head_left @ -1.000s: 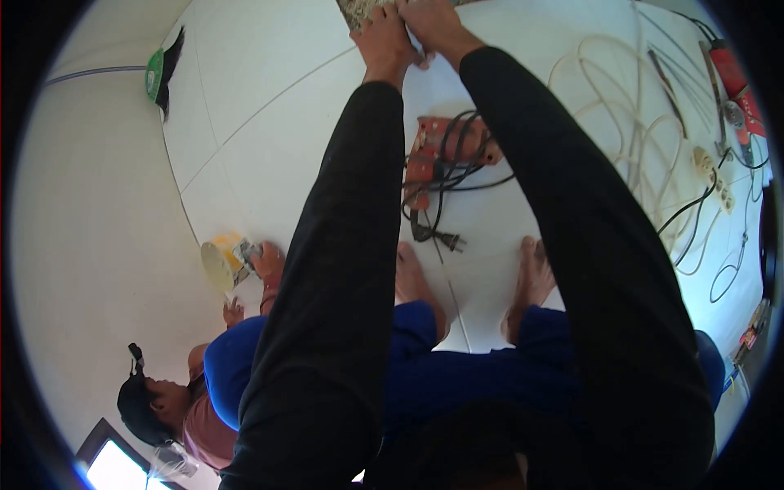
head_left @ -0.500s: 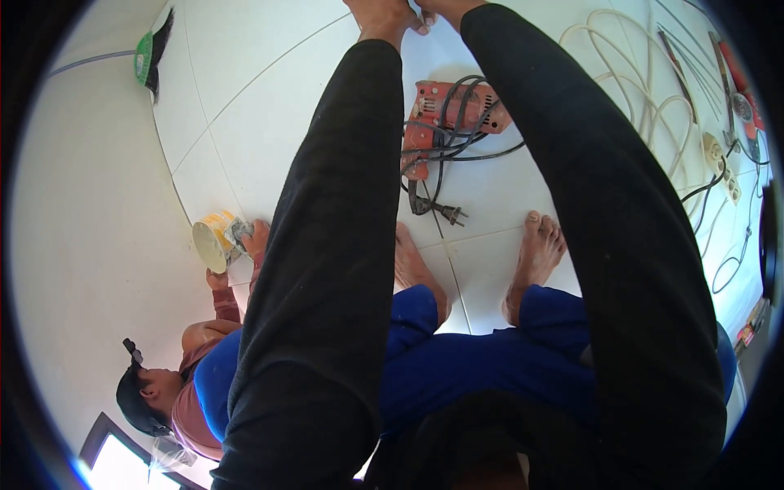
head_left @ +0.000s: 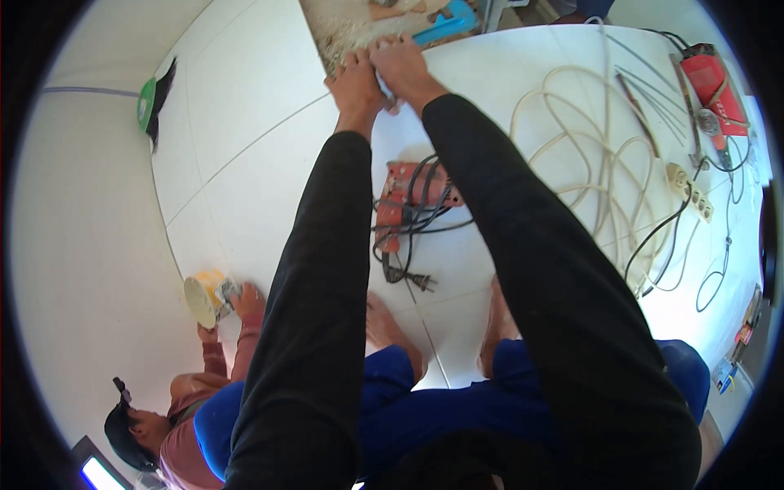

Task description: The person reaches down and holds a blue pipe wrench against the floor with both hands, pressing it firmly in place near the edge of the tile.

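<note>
Both my arms reach forward in black sleeves. My left hand (head_left: 357, 91) and my right hand (head_left: 402, 72) are side by side where the white tiles (head_left: 253, 106) meet a sandy strip. Their fingers curl forward, and a small greyish thing shows between them, too hidden to name. Nearer to me lies a red power drill (head_left: 412, 188), its black cord wound round it and its plug (head_left: 422, 282) loose on the tiles. Just past my right fingers, a bright blue curved object (head_left: 447, 23) lies on the sandy ground (head_left: 347, 28).
At the right are a loose white cable (head_left: 563, 135), a socket strip (head_left: 690, 193), thin metal rods (head_left: 653, 94) and a red machine (head_left: 719, 91). A green-topped broom (head_left: 147, 104) leans at the left wall. Lower left, another person (head_left: 192, 445) handles a yellow-white bucket (head_left: 204, 298).
The view has tilted forward, so the drill, cable and bucket sit lower in the picture. My hands, cut off at the top before, now show fully, with the sandy ground beyond.
</note>
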`<action>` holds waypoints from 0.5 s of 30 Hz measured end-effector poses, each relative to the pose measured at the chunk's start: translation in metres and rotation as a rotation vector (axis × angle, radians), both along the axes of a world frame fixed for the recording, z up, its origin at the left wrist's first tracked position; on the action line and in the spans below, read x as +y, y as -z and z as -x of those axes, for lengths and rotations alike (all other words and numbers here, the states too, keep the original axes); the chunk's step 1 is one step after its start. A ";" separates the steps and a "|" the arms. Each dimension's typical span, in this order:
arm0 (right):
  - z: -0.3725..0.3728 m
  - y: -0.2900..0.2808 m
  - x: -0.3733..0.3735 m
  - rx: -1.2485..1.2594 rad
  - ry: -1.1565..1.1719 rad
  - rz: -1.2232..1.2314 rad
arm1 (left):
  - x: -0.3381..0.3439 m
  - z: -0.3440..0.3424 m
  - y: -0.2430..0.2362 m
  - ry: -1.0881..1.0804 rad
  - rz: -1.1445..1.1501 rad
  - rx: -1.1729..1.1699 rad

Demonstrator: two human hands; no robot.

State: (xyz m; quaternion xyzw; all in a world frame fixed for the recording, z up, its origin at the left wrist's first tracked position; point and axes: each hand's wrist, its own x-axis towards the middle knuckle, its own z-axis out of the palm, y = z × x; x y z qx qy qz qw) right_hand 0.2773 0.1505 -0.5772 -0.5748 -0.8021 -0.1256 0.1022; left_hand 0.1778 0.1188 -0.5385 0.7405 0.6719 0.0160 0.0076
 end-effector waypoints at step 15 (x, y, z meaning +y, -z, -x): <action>-0.006 -0.019 -0.003 0.090 0.010 0.116 | 0.002 -0.009 -0.011 -0.036 0.078 0.025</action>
